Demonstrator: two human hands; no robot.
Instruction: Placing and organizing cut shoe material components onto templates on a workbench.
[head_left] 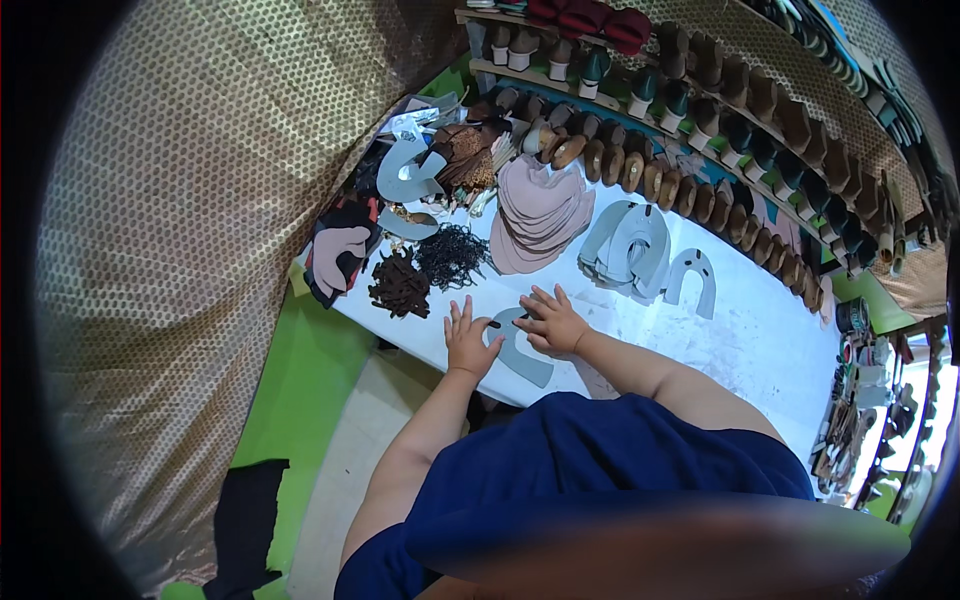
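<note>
A grey U-shaped shoe-upper piece [522,355] lies flat on the white table [760,340] in front of me. My left hand [468,338] rests with fingers spread on its left arm, next to a small dark strap [492,323] near the fingertips. My right hand [551,320] presses flat on the piece's upper right part, fingers apart. Neither hand grips anything.
Behind my hands lie dark strap piles [450,255], a brown pile [400,285], a stack of pink pieces [540,210] and grey cut pieces [635,250]. Rows of shoe lasts [700,190] fill shelves at the back. A patterned wall [200,250] stands left.
</note>
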